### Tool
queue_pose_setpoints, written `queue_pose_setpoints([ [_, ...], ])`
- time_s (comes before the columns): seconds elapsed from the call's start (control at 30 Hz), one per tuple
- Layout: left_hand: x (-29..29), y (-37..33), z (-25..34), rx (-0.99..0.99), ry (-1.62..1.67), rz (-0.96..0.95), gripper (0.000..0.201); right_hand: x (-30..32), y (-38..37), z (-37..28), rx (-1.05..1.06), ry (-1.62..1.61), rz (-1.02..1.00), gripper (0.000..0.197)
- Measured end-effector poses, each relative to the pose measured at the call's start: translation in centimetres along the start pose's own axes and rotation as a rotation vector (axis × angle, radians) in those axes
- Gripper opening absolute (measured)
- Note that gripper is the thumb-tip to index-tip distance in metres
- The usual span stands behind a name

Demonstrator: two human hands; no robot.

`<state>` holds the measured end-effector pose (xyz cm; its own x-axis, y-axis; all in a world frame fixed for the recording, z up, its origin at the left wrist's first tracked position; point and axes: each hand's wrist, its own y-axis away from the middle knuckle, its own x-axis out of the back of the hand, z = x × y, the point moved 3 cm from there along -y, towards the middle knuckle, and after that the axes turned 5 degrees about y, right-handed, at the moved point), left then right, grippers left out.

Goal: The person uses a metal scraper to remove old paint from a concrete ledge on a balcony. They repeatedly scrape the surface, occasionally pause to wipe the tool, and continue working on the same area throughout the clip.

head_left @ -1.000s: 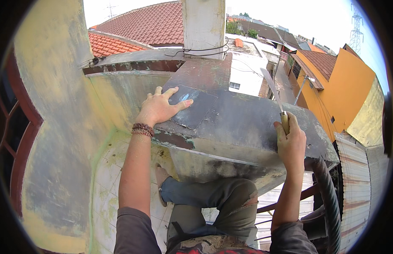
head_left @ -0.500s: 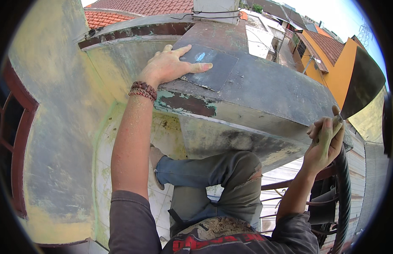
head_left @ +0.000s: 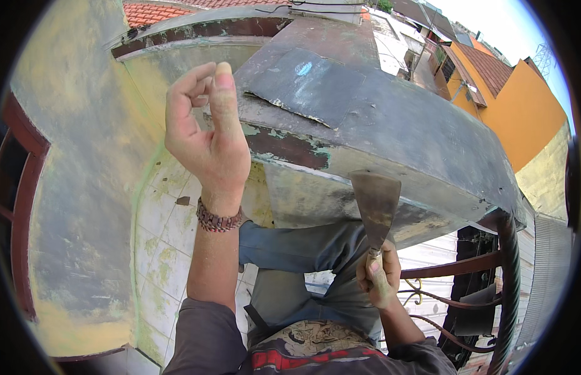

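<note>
In my right hand is a putty knife, gripped by its handle, its wide dark blade pointing up in front of the parapet's side. My left hand is raised at the left end of the parapet, palm towards me, fingers loosely curled and thumb apart; nothing shows in it. Close by, a thin dark grey sheet with a pale blue smear lies on the grey parapet top. The sheet's near edge is ragged and slightly lifted. Below it, a brown patch shows where paint has flaked off.
My bent knee is under the parapet. A stained tile floor lies at left, beside a mottled wall and red window frame. At right stand a dark twisted post and metal rails. Rooftops spread beyond.
My left hand has lifted off the sheet and turned palm towards me. My right hand has brought the putty knife down and inward from the far right. The sheet's near edge now stands up more.
</note>
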<state>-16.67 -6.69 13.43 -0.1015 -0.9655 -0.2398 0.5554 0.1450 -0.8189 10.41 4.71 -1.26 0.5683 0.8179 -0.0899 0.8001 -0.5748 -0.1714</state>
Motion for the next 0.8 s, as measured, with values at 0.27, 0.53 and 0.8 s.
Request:
queue_pose_setpoints([
  [0.27,-3.4,20.5,2.7,0.953,0.701,-0.333,0.021,-1.6,-0.7,2.6,0.049,-0.087,-0.064,0.051],
  [0.53,-4.5,20.7,3.3,1.286,1.242,-0.502,0.048,-2.8,-0.5,-0.6,0.020,0.028,-0.008,0.047],
  [0.8,-3.9,19.7,3.8,1.328,1.208,-0.506,0.043,-4.2,-0.2,-0.7,-0.040,0.009,0.045,0.051],
])
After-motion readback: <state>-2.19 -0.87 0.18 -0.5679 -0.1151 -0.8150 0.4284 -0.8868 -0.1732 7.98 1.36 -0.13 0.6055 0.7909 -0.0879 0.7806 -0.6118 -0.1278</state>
